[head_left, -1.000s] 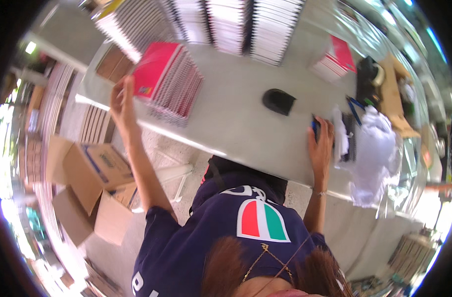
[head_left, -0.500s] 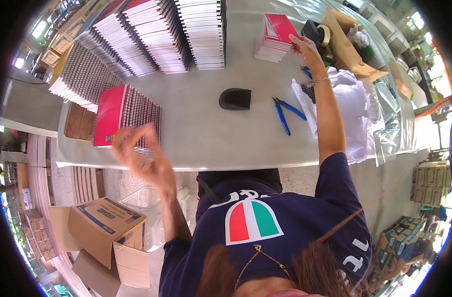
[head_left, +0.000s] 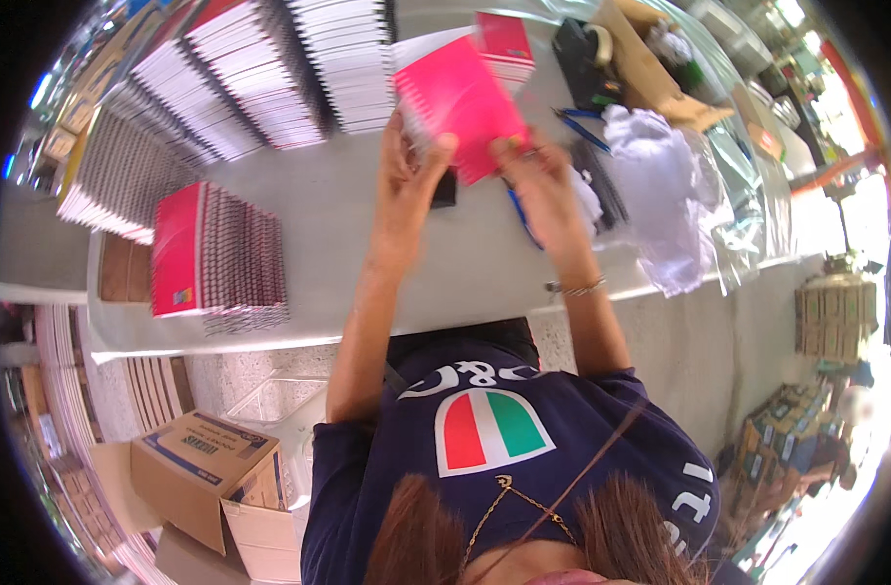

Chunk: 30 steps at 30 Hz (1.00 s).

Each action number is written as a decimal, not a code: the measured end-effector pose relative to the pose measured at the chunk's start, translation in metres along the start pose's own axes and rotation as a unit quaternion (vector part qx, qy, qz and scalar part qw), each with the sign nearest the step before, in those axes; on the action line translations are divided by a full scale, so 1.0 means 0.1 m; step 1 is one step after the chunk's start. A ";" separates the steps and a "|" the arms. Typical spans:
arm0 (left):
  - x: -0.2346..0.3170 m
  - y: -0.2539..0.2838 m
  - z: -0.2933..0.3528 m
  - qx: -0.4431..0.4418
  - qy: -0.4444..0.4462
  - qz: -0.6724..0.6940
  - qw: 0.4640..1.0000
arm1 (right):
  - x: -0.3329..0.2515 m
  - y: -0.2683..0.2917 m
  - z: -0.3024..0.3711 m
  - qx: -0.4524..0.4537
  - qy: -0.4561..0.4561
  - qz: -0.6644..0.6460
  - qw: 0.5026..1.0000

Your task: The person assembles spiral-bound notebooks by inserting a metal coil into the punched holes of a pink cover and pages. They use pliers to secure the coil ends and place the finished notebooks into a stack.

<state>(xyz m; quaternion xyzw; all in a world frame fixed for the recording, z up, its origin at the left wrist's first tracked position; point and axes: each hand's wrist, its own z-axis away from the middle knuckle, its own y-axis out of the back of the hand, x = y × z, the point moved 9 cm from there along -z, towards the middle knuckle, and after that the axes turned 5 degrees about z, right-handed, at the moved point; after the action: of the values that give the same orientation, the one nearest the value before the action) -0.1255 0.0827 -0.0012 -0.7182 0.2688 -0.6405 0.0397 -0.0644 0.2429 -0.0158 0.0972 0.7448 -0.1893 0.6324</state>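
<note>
A red-covered notebook (head_left: 465,102) is held up tilted over the table between my two hands, slightly blurred, with white pages showing at its far left side. My left hand (head_left: 413,180) pinches its near left edge, the thumb in front. At its near right corner, the fingers of my right hand (head_left: 543,180) are closed on it. Beyond the notebook stands a pile of red notebooks (head_left: 505,49). A black rounded object (head_left: 445,190) lies partly hidden beside my left hand. Blue-handled cutters (head_left: 522,216) lie mostly covered by my right hand.
At left stands a stack of red spiral notebooks (head_left: 177,249), with taller notebook stacks (head_left: 255,73) behind. To the right lie crumpled white paper (head_left: 655,185), another blue-handled tool (head_left: 584,130), a black tape dispenser (head_left: 582,63) and a cardboard box (head_left: 650,73). An open carton (head_left: 207,458) sits below the table.
My right hand has come from the far pile toward the middle, bringing a red notebook. My left hand has moved right from beside the left stack and taken hold of it too.
</note>
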 end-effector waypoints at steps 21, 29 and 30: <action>0.01 0.28 0.97 -0.102 -0.115 -0.704 0.693 | 0.27 2.40 0.48 0.250 -0.049 0.589 0.767; -0.02 0.33 1.03 0.011 -0.143 -0.687 0.712 | -0.15 2.54 0.77 0.393 0.070 0.426 0.812; -0.02 0.35 1.02 0.014 -0.151 -0.666 0.730 | -0.18 2.55 0.79 0.404 0.084 0.399 0.819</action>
<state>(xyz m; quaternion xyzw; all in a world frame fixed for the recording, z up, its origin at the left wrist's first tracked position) -0.0411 0.0243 -0.0346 -0.7997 -0.2971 -0.3892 -0.3474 0.1082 0.4442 -0.0493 0.6482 0.5480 -0.1951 0.4914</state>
